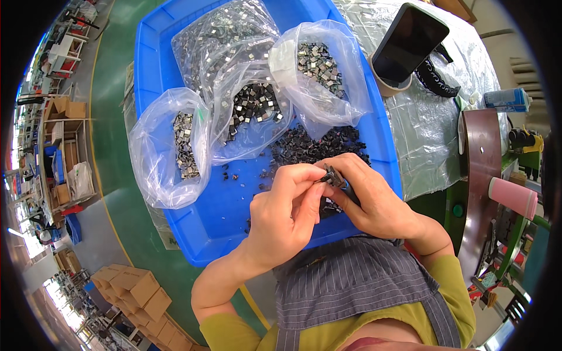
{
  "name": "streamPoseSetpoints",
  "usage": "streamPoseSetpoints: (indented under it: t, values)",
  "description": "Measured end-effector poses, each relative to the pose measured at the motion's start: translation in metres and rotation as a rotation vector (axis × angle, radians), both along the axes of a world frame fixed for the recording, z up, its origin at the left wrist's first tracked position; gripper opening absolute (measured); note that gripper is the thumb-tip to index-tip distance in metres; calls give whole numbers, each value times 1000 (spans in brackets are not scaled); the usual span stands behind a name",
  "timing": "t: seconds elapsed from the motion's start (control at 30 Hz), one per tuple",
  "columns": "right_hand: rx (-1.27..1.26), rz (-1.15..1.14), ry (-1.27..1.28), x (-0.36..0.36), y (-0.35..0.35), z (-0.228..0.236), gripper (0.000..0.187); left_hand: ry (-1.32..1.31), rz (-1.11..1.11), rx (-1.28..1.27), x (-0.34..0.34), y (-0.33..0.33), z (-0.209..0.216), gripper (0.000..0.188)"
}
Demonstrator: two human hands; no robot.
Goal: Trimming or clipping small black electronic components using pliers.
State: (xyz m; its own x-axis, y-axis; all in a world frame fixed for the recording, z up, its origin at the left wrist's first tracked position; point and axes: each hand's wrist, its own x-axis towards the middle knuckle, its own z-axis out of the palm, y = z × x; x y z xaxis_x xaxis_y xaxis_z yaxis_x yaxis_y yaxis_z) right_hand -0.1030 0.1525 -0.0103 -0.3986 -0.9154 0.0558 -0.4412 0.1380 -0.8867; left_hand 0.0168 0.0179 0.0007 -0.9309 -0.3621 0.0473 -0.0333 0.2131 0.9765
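Note:
Over the near part of the blue tray my two hands meet. My right hand is wrapped round a small dark hand tool with a metal-looking head; its exact kind is mostly hidden by the fingers. My left hand is closed in a pinch at that head, on a tiny black piece that the fingertips largely cover. Just beyond the hands lies a loose heap of small black parts on the tray floor.
Inside the tray stand open clear bags of small silvery metal pieces, black-and-silver pieces and more metal pieces. A larger clear bag lies behind. To the right are a phone on a round holder and a blue can.

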Motion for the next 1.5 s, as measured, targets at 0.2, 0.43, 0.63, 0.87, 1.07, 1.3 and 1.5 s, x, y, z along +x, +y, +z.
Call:
streamPoseSetpoints:
  t: [0.2,0.43,0.63,0.87,1.07,1.3,1.5]
  values:
    - [-6,-3,21,-2,2,0,34,-7,4,-8,-4,1,0,17]
    - [118,35,-11,-2,6,3,30,-10,51,61,-3,4,0,18]
    - [73,-23,-2,5,4,2,29,-32,-48,241,-2,-2,1,27]
    - [55,-23,-78,8,4,3,22,-137,-193,329,-8,-14,14,23]
    - [96,104,-207,3,9,1,16,-113,-185,343,-1,-13,7,23]
    - [63,220,-435,-15,19,3,17,-80,-231,421,-4,-7,3,35]
    - [74,349,-532,-20,19,4,21,-6,-199,438,1,-11,-1,23]
